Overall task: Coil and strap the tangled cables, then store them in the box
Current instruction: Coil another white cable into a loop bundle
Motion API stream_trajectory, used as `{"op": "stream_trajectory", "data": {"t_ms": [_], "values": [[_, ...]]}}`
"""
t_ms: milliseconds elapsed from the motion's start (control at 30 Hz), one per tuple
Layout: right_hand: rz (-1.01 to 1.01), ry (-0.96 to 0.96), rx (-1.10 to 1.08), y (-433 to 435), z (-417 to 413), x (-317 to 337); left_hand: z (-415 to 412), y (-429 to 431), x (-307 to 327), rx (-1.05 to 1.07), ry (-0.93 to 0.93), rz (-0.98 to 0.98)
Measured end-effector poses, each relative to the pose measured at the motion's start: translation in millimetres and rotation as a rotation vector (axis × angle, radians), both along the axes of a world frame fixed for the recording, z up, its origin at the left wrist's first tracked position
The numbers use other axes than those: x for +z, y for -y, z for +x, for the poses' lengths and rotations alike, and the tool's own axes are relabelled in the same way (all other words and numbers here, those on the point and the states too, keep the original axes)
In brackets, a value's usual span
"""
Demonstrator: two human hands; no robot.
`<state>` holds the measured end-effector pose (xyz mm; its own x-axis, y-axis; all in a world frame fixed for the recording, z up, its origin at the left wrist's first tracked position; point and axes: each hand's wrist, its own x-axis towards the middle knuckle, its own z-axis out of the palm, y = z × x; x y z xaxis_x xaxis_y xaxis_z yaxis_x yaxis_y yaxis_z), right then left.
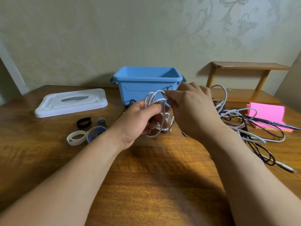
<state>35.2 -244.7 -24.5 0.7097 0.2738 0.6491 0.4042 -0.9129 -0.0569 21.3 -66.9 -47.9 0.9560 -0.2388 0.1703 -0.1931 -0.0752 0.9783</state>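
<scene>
My left hand (143, 119) grips a bundle of white cable loops (154, 97) above the table, in front of the open blue box (146, 84). My right hand (193, 108) pinches the same white cable just right of the loops. From there the white cable trails right into a tangle of white and black cables (254, 126) lying on the table. Several straps lie at the left: a white one (75, 137), a black one (83, 122) and bluish ones (96, 132).
The box's white lid (71, 102) lies at the left on the wooden table (154, 185). A pink pad (267, 115) with a dark pen sits at the right. A low wooden shelf (244, 79) stands behind the tangle, against the wall.
</scene>
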Motion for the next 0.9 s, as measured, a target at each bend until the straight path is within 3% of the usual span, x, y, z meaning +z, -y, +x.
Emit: {"op": "stream_trajectory", "data": {"t_ms": [200,400,633,767,900], "values": [[0.087,-0.059,0.084,-1.2,2.1,-3.2,4.4,-0.6,-4.6,-0.048,0.056,0.029],[0.035,-0.232,-0.113,20.2,13.8,-3.8,14.7,-19.3,6.9,0.084,0.038,-0.391],[-0.116,-0.136,0.016,-12.8,-5.2,-8.0,5.9,1.3,1.7,0.195,0.093,-0.243],[-0.182,-0.160,0.068,-21.3,-9.1,-11.8,4.0,6.5,-0.4,0.156,0.121,-0.272],[-0.194,-0.234,0.014,-15.4,-7.4,-10.2,10.1,-0.8,6.1,0.329,0.113,-0.351]]}}
